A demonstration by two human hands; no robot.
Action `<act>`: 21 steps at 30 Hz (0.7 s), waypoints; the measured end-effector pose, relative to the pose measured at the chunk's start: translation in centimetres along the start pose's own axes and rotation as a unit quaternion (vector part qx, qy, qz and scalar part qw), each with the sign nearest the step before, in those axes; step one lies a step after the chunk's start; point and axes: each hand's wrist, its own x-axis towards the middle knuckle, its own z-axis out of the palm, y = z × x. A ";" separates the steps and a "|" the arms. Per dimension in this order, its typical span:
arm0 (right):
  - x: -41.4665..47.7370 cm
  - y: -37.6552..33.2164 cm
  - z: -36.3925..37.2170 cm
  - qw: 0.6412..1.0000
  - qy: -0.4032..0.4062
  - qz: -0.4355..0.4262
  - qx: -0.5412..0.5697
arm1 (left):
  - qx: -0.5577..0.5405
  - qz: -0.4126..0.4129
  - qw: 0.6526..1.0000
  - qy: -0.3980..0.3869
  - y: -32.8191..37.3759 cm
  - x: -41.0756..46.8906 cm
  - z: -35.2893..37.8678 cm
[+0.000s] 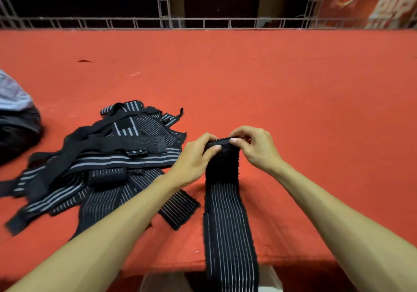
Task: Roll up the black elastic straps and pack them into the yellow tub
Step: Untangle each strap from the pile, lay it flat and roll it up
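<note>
In the head view, we see both hands working the far end of a long black ribbed elastic strap with thin pale stripes (225,212) at the near edge of a red cloth-covered table (248,77). The left hand (194,156) and the right hand (259,149) each pinch the strap's top end, fingers and thumbs curled round a first tight fold that looks to us like the start of a roll. The rest of the strap runs flat toward the camera and hangs over the table's edge. Just to the left lies a tangled heap of black and grey striped straps (126,156), one corner of it close to the left forearm. The yellow tub is not in view, so we cannot say where the finished roll will go. From here, we judge the main risk to be the roll going crooked: if one hand turns faster than the other, the strap would cone out sideways and loosen. The springy weave could also unwind the small core if either pinch slackens. The hanging tail adds drag, and the left forearm could catch the heap and pull loose straps into the roll.
</note>
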 end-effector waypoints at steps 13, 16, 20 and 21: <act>-5.0 -10.6 -11.5 0.890 -0.277 0.103 0.349 | -0.394 -0.161 0.875 -0.229 12.3 -4.9 -7.9; -4.6 -10.5 -11.4 0.894 -0.247 0.102 0.360 | -0.408 -0.159 0.872 -0.217 12.6 -4.7 -7.9; -4.3 -7.1 -7.9 0.933 -0.208 0.157 0.247 | -0.201 -0.119 0.965 -0.122 9.9 -4.3 -4.9; -4.4 -6.0 -6.8 0.935 -0.198 0.169 0.243 | -0.152 -0.095 0.979 -0.095 8.7 -4.1 -4.0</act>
